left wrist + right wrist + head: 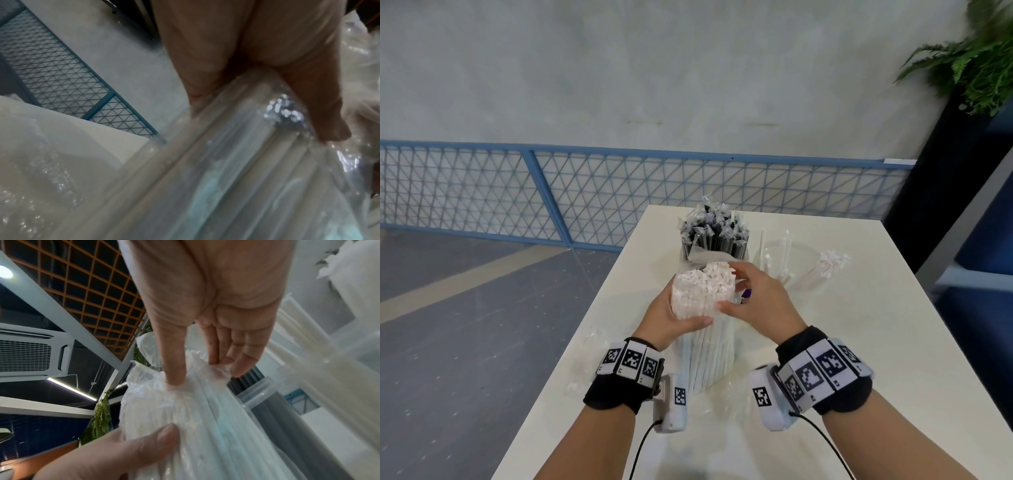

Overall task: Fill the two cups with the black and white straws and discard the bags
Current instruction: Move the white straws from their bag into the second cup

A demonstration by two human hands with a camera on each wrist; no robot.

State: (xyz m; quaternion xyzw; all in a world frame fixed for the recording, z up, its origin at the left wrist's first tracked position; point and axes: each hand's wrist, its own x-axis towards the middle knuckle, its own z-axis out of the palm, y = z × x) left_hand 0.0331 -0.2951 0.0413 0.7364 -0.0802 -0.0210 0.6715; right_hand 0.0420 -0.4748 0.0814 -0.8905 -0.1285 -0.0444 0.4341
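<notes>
A: Standing the thick bundle of individually wrapped white straws (pixel 702 308) upright on the pale rectangular table (pixel 859 325), near its front edge. Why upright?

B: Probably so the ends stay level and the bundle keeps together. The left hand (pixel 671 317) wraps round its upper part, thumb across the front, to steady it.

A: And the right hand (pixel 760 298)?

B: Its fingers (pixel 240 356) and thumb pinch the crinkled wrapper tops, as if gathering a portion to lift away. Loose clear plastic (pixel 722 394) lies round the base, likely the opened bag; I judge it not yet discarded.

A: Where are the cups?

B: The clear plastic cup packed with black straws (pixel 714 236) stands just behind the bundle, so that colour looks done. To its right, the second clear cup (pixel 791 263) holds only a few white straws leaning outward, close enough for a short carry from the bundle.
</notes>
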